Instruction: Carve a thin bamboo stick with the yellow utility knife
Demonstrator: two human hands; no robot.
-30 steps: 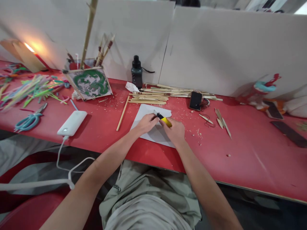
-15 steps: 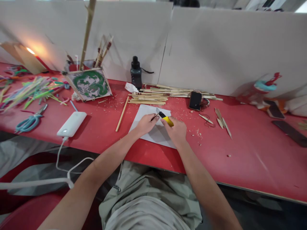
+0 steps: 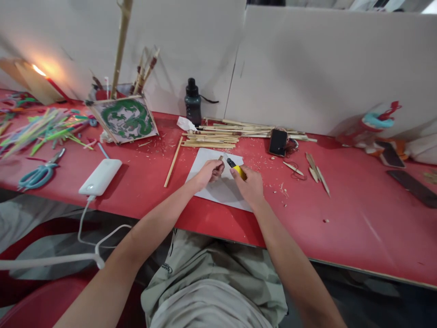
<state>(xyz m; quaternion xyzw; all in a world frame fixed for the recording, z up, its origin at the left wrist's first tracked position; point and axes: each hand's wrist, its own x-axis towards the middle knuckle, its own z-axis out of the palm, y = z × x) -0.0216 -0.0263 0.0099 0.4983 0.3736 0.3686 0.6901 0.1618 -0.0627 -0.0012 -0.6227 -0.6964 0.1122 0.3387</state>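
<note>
Since half a second ago: my left hand point(image 3: 212, 172) has turned and its fingers have curled further in, so the small piece point(image 3: 221, 158) now pokes up above them; the utility knife point(image 3: 235, 167) has stayed in my right hand point(image 3: 251, 182).
Small piece: gripped in my left fingers over the white sheet point(image 3: 227, 195), most of it hidden by them; only a short brownish end shows.
Left hand: closed around that piece, knuckles up.
Knife: yellow and black, its blade out and pointing away from me, close to the piece's end; I cannot tell whether they touch.
Right hand: wrapped round the yellow handle, thumb along it, just beside my left.
White sheet: flat on the red table point(image 3: 344, 214), under both hands.
Bamboo sticks point(image 3: 210, 142): piled just beyond the sheet; one single stick point(image 3: 173, 162) lies apart to its left.
Behind the pile: a dark bottle point(image 3: 193, 105), upright.
Right side: a black device point(image 3: 278, 142), then pointed slivers point(image 3: 321, 179) among shavings.
Left side: a white power bank point(image 3: 100, 177) with its cable, blue-handled pliers point(image 3: 37, 176), and a green-patterned panel point(image 3: 126, 119) leaning near a lit red candle point(image 3: 56, 89).
</note>
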